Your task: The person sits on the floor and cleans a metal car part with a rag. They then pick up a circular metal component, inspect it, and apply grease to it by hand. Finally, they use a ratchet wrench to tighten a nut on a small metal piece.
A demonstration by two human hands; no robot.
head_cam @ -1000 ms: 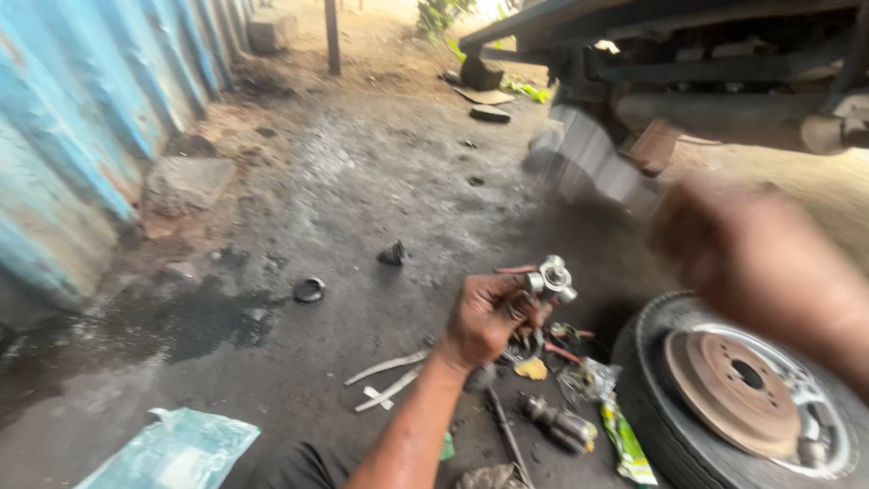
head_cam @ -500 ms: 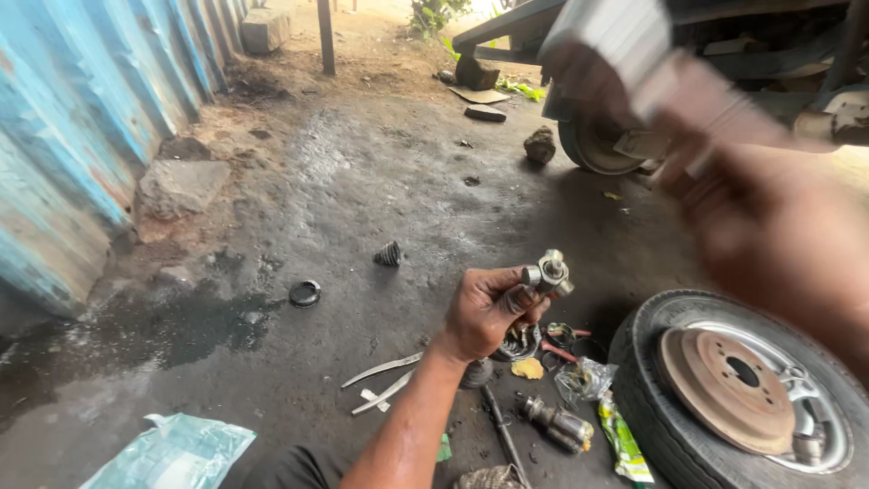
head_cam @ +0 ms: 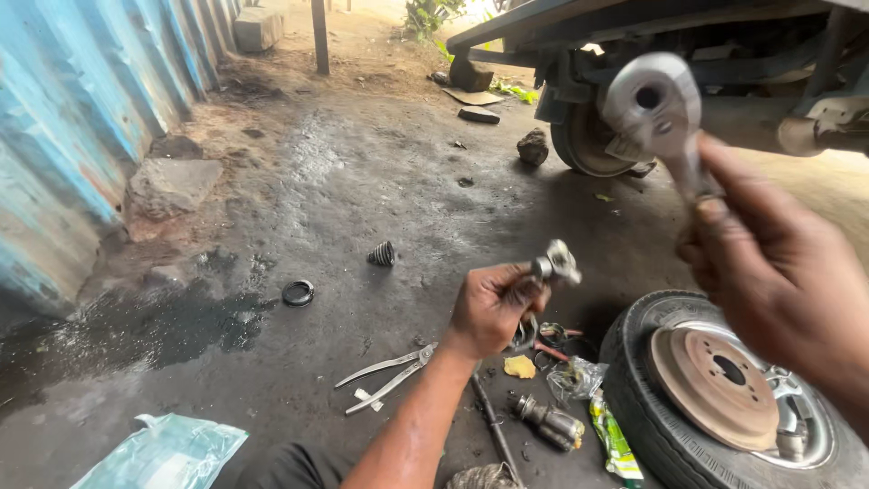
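My left hand (head_cam: 493, 308) is closed around a small silver metal fitting (head_cam: 554, 263) and holds it up over the oily ground. Close to the camera at the upper right, my right hand (head_cam: 778, 272) grips the handle of a silver ratchet wrench (head_cam: 656, 109), head up. Below the left hand lie pliers (head_cam: 389, 373), a thin metal rod (head_cam: 493, 426), a short metal shaft part (head_cam: 548, 421) and a yellow scrap (head_cam: 520, 366). A wheel with a rusty brake drum (head_cam: 720, 385) lies flat at the lower right, under my right forearm.
A blue corrugated wall (head_cam: 81, 118) runs along the left. A vehicle's underside and rear wheel (head_cam: 588, 136) stand at the back right. Stones (head_cam: 172, 186), a black ring (head_cam: 298, 292), a ribbed rubber boot (head_cam: 383, 254) and plastic bags (head_cam: 163, 453) lie on the dirty ground.
My right hand has risen from a blur into a steadier hold, bringing the ratchet wrench up with its head clearly showing. The left hand with the fitting has hardly moved.
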